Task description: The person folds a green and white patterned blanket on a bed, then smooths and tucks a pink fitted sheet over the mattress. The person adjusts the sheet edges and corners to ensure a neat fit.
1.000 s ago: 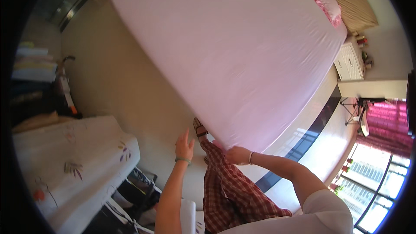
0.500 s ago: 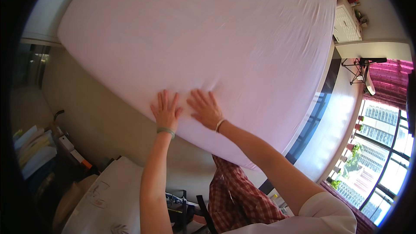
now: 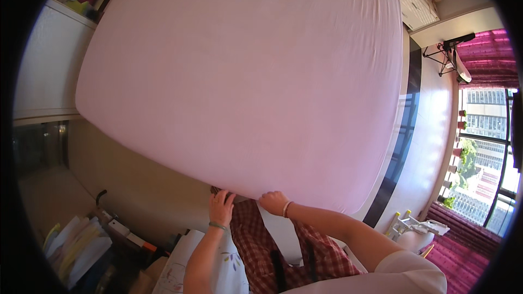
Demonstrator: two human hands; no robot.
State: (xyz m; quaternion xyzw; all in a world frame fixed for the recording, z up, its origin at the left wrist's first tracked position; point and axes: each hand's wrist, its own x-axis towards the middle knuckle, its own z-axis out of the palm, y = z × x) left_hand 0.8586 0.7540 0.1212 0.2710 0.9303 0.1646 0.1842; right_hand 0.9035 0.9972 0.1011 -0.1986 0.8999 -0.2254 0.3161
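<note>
A pale pink fitted bed sheet (image 3: 245, 87) covers a wide mattress and fills most of the head view. At its near edge my left hand (image 3: 220, 210), with a green bangle at the wrist, has its fingers bent against the sheet's rim. A short way to the right, my right hand (image 3: 274, 203) is closed on the same edge, a pale bangle on its wrist. The undersides of both hands are hidden. Just below the hands hangs my red-brown plaid garment (image 3: 250, 234).
A white cabinet (image 3: 52, 65) stands left of the bed. Papers and folders (image 3: 81, 245) are piled at the lower left, near a white patterned cover (image 3: 182, 261). Along the right run a glossy floor with a dark strip (image 3: 400, 158), a folding stand (image 3: 449, 57), and a window (image 3: 482, 147) with magenta curtains.
Both hands have come from lying flat and spread on top of the sheet back to its near edge, where their fingers have curled. The view has shifted, showing more bed and cabinet.
</note>
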